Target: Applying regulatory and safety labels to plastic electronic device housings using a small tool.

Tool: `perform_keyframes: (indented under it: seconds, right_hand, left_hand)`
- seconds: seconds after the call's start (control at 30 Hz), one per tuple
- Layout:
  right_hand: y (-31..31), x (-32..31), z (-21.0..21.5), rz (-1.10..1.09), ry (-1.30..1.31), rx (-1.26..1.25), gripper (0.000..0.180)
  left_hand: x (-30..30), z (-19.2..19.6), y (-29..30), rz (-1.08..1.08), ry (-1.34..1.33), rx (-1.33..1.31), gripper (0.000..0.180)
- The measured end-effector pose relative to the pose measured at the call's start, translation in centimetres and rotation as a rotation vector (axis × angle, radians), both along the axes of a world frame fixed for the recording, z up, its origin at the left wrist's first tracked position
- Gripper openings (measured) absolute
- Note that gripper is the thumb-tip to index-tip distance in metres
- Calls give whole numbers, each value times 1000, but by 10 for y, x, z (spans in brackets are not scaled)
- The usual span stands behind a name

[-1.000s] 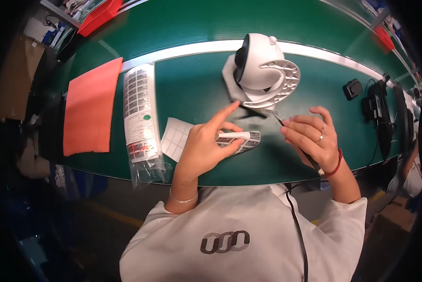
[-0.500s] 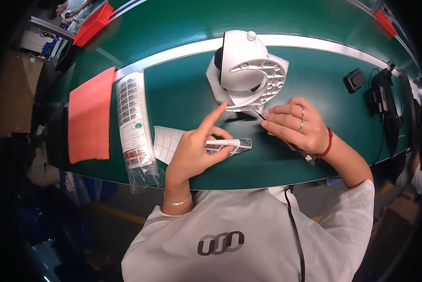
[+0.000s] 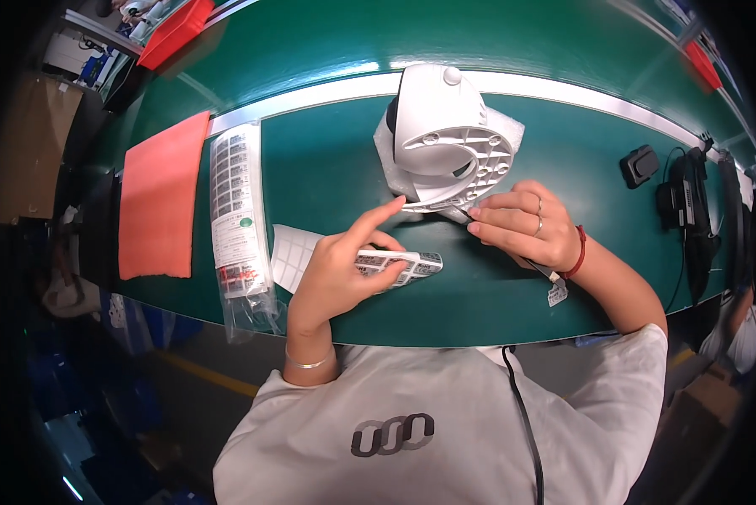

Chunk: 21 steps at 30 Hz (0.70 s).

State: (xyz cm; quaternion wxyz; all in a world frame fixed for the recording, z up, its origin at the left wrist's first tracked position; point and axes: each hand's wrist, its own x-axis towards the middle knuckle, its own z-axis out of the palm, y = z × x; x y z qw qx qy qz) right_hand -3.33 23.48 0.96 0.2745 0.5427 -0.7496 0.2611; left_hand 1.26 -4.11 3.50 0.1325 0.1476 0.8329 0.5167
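Note:
My left hand (image 3: pixel 341 271) pinches a curled sheet of printed labels (image 3: pixel 424 263) between thumb and fingers. Its index finger reaches out to the lower rim of a white plastic housing (image 3: pixel 437 118) with a ribbed underside. In my right hand (image 3: pixel 533 225) is a slim pair of tweezers (image 3: pixel 549 272), its dark tip at a small label (image 3: pixel 449 204) on that rim. A small printed tag hangs by the tool's back end. The housing rests tilted on white foam (image 3: pixel 506 126). Flat beside my left hand lies a pale label sheet (image 3: pixel 292 252).
At left are an orange foam sheet (image 3: pixel 163 198) and a plastic-bagged stack of label sheets (image 3: pixel 236 202). On the right sit a small black block (image 3: pixel 639 167) and a black device with cables (image 3: pixel 696 198). Red bins (image 3: pixel 176 32) stand beyond the table's far side.
The whole view has shifted slightly. At the back end of the tweezers, the printed tag now shows more fully. Both hands keep their holds, with the tool tip still at the housing's rim.

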Motion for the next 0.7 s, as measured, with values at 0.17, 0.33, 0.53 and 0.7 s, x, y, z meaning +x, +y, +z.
perform_keyframes:
  seconds: [0.17, 0.33, 0.53, 0.7]
  right_hand:
    - [1, -4, -3, 1, 17, -7, 20]
    - [1, -9, -8, 15, -2, -12, 21]
    - [3, -8, -9, 23, -87, -62, 18]
    - [0, 0, -8, 17, -242, -119, 20]
  left_hand:
    - [-1, 0, 1, -16, 19, -8, 67]
    - [-1, -4, 0, -7, 44, -14, 65]
    - [-2, 1, 1, -5, 32, 9, 63]
    - [2, -3, -1, -9, 24, 14, 63]
